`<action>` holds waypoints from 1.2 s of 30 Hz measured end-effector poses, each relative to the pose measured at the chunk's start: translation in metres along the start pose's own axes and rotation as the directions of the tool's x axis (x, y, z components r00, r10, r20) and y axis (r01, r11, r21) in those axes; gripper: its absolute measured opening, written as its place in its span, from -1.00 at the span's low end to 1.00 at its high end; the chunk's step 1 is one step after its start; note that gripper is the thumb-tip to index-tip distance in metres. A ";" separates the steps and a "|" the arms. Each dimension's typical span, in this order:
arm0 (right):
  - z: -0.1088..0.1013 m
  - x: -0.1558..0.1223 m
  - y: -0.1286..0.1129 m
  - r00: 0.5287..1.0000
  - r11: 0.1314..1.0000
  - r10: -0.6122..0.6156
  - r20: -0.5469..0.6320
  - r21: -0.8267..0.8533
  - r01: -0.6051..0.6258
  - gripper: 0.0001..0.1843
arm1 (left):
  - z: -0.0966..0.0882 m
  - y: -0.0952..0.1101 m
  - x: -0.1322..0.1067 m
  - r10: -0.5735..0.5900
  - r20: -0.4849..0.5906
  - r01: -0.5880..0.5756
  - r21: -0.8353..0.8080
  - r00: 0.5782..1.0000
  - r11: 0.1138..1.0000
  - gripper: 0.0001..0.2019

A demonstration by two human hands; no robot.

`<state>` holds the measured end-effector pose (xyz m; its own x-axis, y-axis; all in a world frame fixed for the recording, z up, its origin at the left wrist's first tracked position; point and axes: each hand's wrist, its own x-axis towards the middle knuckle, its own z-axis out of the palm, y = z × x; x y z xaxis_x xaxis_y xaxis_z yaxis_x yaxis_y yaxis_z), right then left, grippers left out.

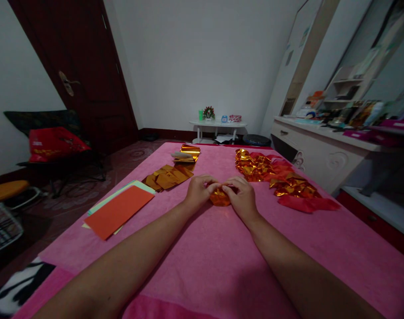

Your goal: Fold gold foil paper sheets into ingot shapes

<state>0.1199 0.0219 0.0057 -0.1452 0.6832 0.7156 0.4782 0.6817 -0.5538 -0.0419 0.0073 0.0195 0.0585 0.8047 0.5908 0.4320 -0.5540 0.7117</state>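
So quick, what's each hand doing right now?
Left hand: closed on the small crumpled gold foil piece.
Right hand: closed on the same foil piece.

On the bed (205, 248) I see a foil piece (220, 198) between my left hand (198, 191) and right hand (243, 198). Paper sheets (118, 212) lie left, foil sheets (168, 177) behind them, a folded heap (275, 173) right.

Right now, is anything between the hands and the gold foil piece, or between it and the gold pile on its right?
Nothing visible. The left hand and right hand already pinch the gold foil piece, and only bare pink cloth lies between it and the gold pile.
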 end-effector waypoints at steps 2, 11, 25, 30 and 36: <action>0.000 -0.001 -0.003 0.999 0.999 -0.020 0.029 -0.029 0.021 -0.90 | 0.000 0.002 -0.002 0.049 0.031 -0.051 0.052 0.998 0.997 -0.86; -0.002 0.002 0.007 0.995 0.995 0.095 0.043 0.022 -0.096 -0.88 | -0.007 -0.003 0.004 0.012 -0.048 -0.003 0.179 0.999 0.984 -0.85; -0.005 0.006 0.018 0.960 0.959 0.276 -0.037 0.085 -0.272 -0.83 | -0.014 -0.019 0.009 -0.125 -0.115 0.129 0.030 0.985 0.991 -0.84; -0.008 0.007 0.012 0.973 0.980 0.200 -0.119 0.032 -0.198 -0.84 | -0.014 -0.018 0.009 -0.130 -0.132 0.132 0.008 0.983 0.991 -0.83; -0.015 0.008 0.000 0.971 0.996 0.058 -0.231 0.077 -0.041 -0.93 | -0.020 -0.011 0.014 0.045 -0.269 -0.041 0.020 0.962 0.999 -0.87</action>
<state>0.1313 0.0233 0.0176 0.0864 0.6424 0.7615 0.4155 0.6714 -0.6136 -0.0637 0.0200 0.0277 -0.1663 0.6921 0.7024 0.4468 -0.5820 0.6794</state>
